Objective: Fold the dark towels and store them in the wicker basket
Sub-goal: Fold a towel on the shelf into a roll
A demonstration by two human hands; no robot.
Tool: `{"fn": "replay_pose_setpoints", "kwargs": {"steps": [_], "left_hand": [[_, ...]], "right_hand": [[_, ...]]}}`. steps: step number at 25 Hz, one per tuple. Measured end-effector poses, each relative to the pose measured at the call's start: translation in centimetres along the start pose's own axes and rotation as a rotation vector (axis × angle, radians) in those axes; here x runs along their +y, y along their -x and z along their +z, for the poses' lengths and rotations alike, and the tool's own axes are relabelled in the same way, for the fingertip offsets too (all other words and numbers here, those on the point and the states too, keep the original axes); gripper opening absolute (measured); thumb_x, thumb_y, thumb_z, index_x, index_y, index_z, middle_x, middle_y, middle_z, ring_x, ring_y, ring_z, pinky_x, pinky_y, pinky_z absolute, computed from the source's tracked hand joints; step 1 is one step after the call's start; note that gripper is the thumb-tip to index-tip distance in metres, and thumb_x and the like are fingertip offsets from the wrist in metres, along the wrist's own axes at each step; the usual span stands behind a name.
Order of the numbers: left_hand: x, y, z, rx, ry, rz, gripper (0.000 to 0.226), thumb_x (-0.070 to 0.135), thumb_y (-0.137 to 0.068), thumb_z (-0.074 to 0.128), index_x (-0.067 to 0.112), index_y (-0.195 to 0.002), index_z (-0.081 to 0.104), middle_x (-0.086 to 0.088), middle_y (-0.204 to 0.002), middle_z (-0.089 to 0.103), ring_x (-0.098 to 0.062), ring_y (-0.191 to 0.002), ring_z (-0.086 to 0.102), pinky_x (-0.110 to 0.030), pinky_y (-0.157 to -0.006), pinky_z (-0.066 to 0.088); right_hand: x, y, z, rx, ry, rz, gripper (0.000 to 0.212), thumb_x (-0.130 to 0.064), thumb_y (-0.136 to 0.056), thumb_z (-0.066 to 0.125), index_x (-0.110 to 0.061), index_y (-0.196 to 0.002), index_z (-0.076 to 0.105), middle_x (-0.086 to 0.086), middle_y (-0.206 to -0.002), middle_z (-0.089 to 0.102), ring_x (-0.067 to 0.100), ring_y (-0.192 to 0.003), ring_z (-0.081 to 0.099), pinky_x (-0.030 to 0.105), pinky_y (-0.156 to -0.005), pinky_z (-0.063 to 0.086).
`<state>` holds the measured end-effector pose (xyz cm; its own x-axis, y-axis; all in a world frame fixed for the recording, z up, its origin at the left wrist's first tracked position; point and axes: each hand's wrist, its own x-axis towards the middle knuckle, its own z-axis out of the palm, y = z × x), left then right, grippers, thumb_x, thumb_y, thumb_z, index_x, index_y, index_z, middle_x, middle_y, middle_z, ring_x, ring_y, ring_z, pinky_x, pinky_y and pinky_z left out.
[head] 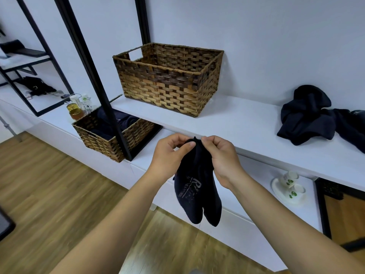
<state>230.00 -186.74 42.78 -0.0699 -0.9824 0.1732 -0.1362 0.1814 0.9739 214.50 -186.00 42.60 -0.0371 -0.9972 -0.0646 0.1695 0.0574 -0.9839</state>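
Near the white shelf (246, 123) edge, both hands, left (169, 155) & right (221, 157), pinch small dark towel (195, 190) top, hanging lengthwise down; brown wicker basket (169, 80) lies far-left, left hand nearer.

Towel (194, 186) lettering illegible.

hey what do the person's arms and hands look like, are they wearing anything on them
Both arms are bare from the bottom of the frame to the wrists: no sleeves show. The left hand and right hand wear no gloves, and no watch, bracelet or ring is visible. Fingernails look short and unpainted. No markings or tattoos show on either forearm.
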Motion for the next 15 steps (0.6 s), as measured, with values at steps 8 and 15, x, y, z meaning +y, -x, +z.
{"fn": "replay_pose_setpoints", "kwargs": {"steps": [8,15], "left_hand": [[0.5,-0.9,0.0,-0.098,-0.013,-0.049,0.022,0.013,-0.093,0.071,0.019,-0.114,0.070,-0.005,-0.102,0.074,-0.034,-0.092,0.069,-0.040,-0.083,0.059],[0.4,-2.4,-1.2,-0.262,-0.203,-0.011,0.008,0.016,-0.094,0.069,0.010,-0.090,0.066,0.002,-0.083,0.065,-0.010,-0.074,0.057,-0.029,-0.076,0.046]], "right_hand": [[-0.2,-0.5,-0.7,-0.080,-0.004,-0.011,0.029,-0.020,-0.102,0.059,-0.020,-0.078,0.075,0.010,-0.087,0.073,0.022,-0.083,0.067,0.036,-0.081,0.054],[0.2,-1.3,-1.3,-0.108,0.134,-0.081,0.023,-0.023,-0.097,0.066,-0.023,-0.075,0.071,0.003,-0.078,0.068,0.018,-0.076,0.061,0.036,-0.077,0.048]]}}
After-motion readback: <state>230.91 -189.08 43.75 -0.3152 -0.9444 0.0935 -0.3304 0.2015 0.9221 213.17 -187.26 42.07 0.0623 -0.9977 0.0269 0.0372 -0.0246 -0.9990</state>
